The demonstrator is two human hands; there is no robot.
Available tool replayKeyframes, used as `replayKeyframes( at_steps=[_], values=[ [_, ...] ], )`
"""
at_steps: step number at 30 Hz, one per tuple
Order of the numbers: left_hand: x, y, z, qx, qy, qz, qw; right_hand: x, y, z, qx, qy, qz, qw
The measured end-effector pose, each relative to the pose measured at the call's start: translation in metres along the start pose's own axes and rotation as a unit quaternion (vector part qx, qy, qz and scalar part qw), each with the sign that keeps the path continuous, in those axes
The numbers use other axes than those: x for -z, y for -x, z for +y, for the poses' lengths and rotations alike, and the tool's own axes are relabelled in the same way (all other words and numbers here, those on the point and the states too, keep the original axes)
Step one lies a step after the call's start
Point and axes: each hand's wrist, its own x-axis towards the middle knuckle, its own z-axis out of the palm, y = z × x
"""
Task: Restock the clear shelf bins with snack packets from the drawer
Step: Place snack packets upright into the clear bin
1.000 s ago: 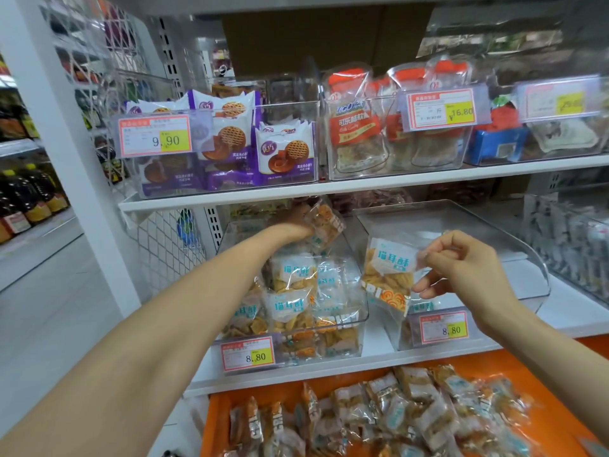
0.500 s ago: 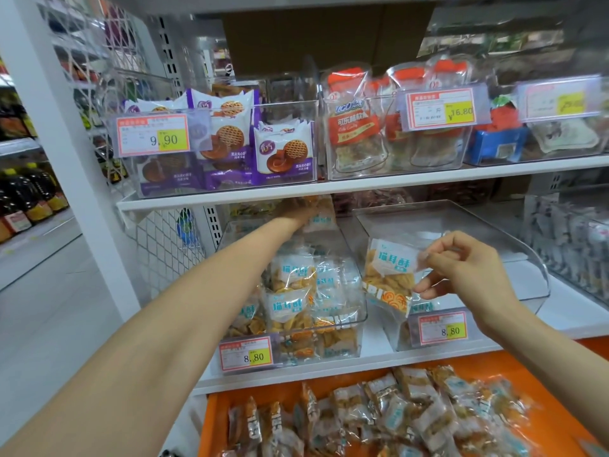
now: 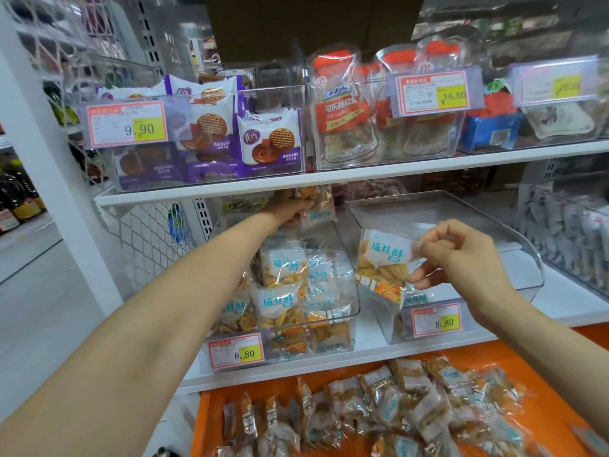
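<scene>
My left hand (image 3: 290, 206) reaches deep into the back of the left clear bin (image 3: 346, 324), under the upper shelf, gripping a clear snack packet (image 3: 318, 206) with orange crisps. That bin is piled with several packets of the same kind. My right hand (image 3: 461, 255) pinches the top edge of another packet (image 3: 382, 268), which hangs upright at the front of the right clear bin (image 3: 527, 258). The right bin holds little else. Below, the open orange drawer (image 3: 560, 374) carries a heap of loose packets (image 3: 395, 410).
The upper shelf (image 3: 362, 174) sits close above the left hand, with bins of purple cookie packs (image 3: 267, 140) and red-topped bags (image 3: 339, 107). Price tags (image 3: 235, 351) hang on bin fronts. A white upright (image 3: 49, 159) and an aisle lie to the left.
My left hand has pushed its packet farther back and up in the left bin. My right hand has kept its packet at the front of the right bin, almost still.
</scene>
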Motion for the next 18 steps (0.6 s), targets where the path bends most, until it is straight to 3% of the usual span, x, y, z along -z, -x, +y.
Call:
replayKeyframes(
  at_steps=[12, 15, 18],
  values=[
    [0.007, 0.021, 0.011, 0.029, 0.077, 0.037, 0.996, 0.000, 0.001, 0.001, 0.004, 0.009, -0.004, 1.000],
    [0.011, 0.040, 0.019, 0.083, 0.113, 0.092, 0.986, -0.001, 0.003, 0.002, 0.000, -0.004, -0.012, 1.000],
    [0.028, 0.074, 0.011, 0.148, 0.235, 0.122, 0.953, -0.008, 0.002, 0.003, -0.019, -0.016, -0.005, 1.000]
  ],
)
